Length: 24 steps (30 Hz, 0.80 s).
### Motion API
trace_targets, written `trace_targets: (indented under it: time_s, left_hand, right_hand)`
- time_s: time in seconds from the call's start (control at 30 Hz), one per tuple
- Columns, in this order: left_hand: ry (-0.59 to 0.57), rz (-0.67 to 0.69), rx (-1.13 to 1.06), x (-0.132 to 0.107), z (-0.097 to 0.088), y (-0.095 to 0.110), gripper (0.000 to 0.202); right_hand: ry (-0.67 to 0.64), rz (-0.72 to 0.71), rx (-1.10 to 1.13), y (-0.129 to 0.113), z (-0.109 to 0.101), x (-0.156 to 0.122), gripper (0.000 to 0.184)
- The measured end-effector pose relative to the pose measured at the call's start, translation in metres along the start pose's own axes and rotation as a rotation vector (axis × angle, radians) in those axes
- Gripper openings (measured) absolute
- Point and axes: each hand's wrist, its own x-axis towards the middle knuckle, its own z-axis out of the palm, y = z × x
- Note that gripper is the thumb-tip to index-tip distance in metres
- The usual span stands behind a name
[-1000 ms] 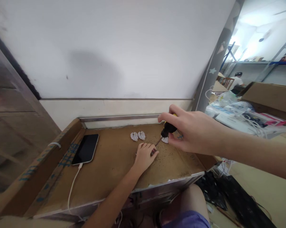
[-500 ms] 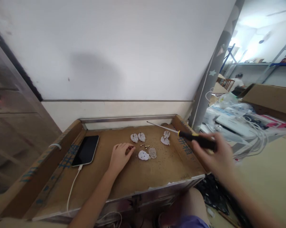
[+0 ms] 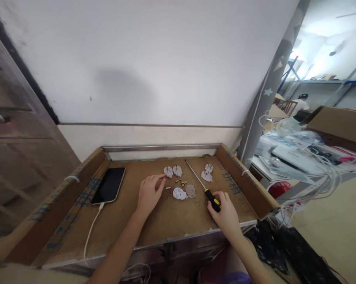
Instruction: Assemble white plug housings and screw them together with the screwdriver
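My right hand (image 3: 226, 216) has its fingers around the black and yellow handle of a screwdriver (image 3: 199, 180). The long shaft points away to the far left, low over the cardboard. Thumb and fingers apart, my left hand (image 3: 150, 194) rests on the cardboard, fingertips close beside two clear plug pieces with pins (image 3: 172, 171); I see nothing in its grasp. Small brass parts (image 3: 183, 183) lie in the middle. Nearer to me are a white perforated socket piece (image 3: 179, 193) and a clear round cover (image 3: 191, 191). Two more pinned plug pieces (image 3: 207, 172) sit at the right.
A cardboard-lined tray (image 3: 157, 228) with raised side walls forms the work surface. A phone (image 3: 109, 185) with a white cable lies at left. To the right, a cluttered table (image 3: 296, 157) holds bags and cables; a person (image 3: 302, 104) sits far behind it.
My right hand has brought the screwdriver left and down from the right side wall to the cardboard. My left hand has moved slightly, and a small piece now shows beside its fingers.
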Motion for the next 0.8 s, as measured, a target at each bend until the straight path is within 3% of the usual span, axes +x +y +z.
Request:
trace_targets:
  time_s: [0.1,0.27,0.43,0.57,0.8]
  left_hand:
    - [0.071,-0.041,0.072,-0.002,-0.004,0.001,0.023]
    - [-0.021,0.037,0.136,-0.006,0.001,0.008,0.018]
    - [-0.044,0.004,0.154,-0.007,0.003,0.006,0.016]
    - [-0.053,-0.004,0.137,-0.007,0.003,0.004,0.015]
    - [-0.073,0.001,0.128,-0.007,0.003,0.005,0.015]
  right_hand:
    - [0.016,0.042,0.001,-0.006,0.01,0.002,0.017]
    - [0.014,0.099,-0.021,-0.009,0.012,0.001,0.016]
    - [-0.133,0.073,-0.057,-0.004,-0.002,0.016,0.012]
    - [-0.207,0.031,-0.118,-0.016,-0.004,0.024,0.011]
    - [-0.177,0.065,-0.135,-0.029,0.004,0.02,0.006]
